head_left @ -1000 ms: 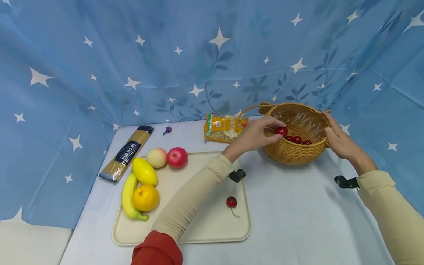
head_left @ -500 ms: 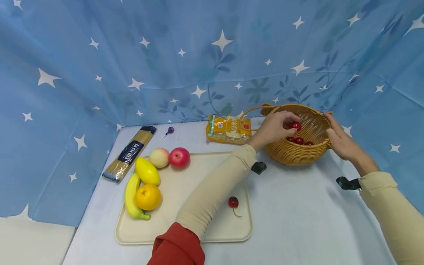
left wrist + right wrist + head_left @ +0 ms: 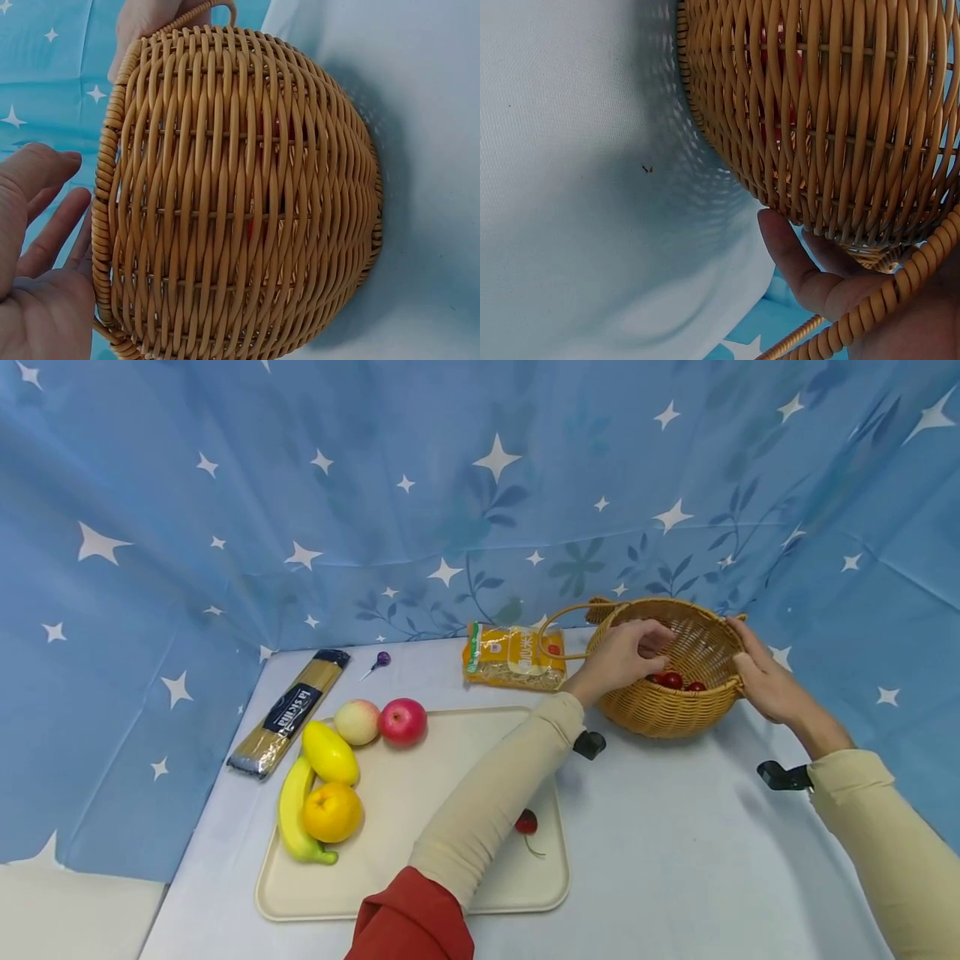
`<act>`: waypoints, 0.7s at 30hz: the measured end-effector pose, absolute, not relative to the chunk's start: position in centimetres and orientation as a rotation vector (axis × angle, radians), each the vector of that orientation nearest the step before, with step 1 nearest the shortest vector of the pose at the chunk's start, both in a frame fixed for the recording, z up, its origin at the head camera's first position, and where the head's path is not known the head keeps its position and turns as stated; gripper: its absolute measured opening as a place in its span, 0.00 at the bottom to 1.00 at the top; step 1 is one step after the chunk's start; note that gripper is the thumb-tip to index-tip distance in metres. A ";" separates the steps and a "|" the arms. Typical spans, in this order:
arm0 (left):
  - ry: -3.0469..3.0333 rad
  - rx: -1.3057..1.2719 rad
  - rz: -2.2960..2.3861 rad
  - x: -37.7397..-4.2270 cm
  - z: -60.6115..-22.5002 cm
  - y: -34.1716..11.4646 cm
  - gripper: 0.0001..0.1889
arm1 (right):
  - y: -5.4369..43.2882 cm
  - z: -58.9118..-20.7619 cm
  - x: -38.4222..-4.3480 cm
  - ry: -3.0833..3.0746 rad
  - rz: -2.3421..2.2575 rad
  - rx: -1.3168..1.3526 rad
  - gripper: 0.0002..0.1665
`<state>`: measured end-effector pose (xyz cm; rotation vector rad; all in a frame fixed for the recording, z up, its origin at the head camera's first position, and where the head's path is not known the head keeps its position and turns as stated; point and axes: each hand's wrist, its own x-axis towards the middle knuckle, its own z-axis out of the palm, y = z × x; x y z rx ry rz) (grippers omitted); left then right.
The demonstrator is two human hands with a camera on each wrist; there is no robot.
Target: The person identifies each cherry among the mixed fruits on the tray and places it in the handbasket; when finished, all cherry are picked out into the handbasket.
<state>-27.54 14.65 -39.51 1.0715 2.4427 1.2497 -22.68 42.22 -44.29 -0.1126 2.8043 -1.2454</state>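
Note:
A tan wicker basket (image 3: 663, 717) stands at the back right, its mouth tipped toward the person, with several red cherries (image 3: 672, 680) inside. Over its near-left rim reaches my left hand (image 3: 626, 652), fingers loosely bent and no cherry showing between them. In the left wrist view that hand (image 3: 45, 247) is beside the rim, thumb and fingers apart. My right hand (image 3: 772, 681) grips the basket's right side, thumb at the rim. The right wrist view shows its fingers (image 3: 791, 255) against the woven wall, behind the handle.
A cream tray (image 3: 450, 827) bears a banana (image 3: 292, 818), an orange (image 3: 332, 812), a yellow fruit (image 3: 330, 753), a peach (image 3: 357, 722), a red apple (image 3: 403, 722) and one stemmed cherry (image 3: 527, 822). Behind lie spaghetti (image 3: 288, 714), a lollipop (image 3: 382, 658) and an orange-yellow food packet (image 3: 513, 656).
My left hand has moved right, into the basket's mouth, and let go of the cherry it pinched. My right hand stays on the basket.

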 end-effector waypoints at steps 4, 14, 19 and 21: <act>2.445 1.067 1.250 -27.4 -39.5 14.5 0.19 | 42.1 -44.2 -22.7 2.782 -1.270 -0.110 0.40; 2.347 1.102 1.423 -26.6 -39.8 13.5 0.19 | 42.1 -44.2 -22.6 2.788 -1.244 -0.114 0.40; 2.282 1.087 1.559 -26.5 -40.1 12.5 0.18 | 42.3 -44.2 -22.7 2.803 -1.246 -0.131 0.40; 2.269 1.082 1.594 -26.4 -40.2 12.1 0.18 | 42.3 -44.1 -22.7 2.807 -1.245 -0.138 0.40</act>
